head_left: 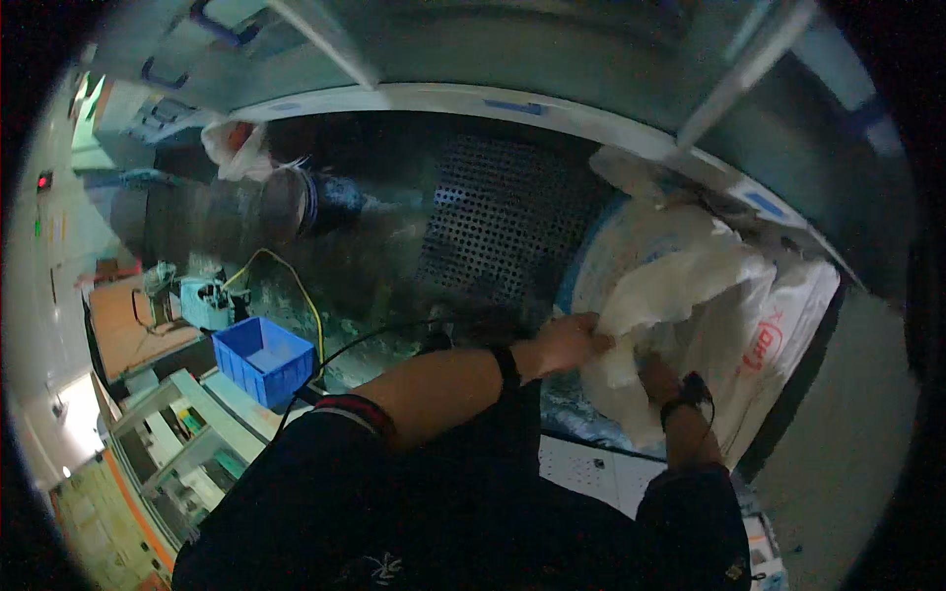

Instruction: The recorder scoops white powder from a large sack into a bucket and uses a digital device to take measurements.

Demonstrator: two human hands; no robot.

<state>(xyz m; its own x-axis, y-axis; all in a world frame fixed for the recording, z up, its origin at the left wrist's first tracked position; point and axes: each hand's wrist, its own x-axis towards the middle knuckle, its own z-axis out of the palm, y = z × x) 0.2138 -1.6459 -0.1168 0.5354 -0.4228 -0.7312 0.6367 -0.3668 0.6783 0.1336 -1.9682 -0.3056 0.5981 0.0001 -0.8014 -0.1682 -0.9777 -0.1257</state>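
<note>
A white woven sack [690, 286] with red print lies slumped at the right, its mouth crumpled open toward me. My left hand [570, 343] is closed on the sack's near left edge, pinching the pale material. Further right, my right hand [658, 379] reaches into the folds at the sack's mouth. Its fingers are hidden there, so I cannot see what they hold. Dark bands circle both wrists. Beside and partly under the sack is a large round shape with a blue rim [588, 236] and pale material within it.
A dark perforated panel [493, 212] lies beyond my left hand. At the left stand a blue plastic bin [262, 362], a yellow hose [313, 305] and a light-blue machine [207, 300]. Farther back are a dark-blue cylindrical object [333, 197] and a white bag [236, 158]. A white frame ledge [424, 97] borders the far side.
</note>
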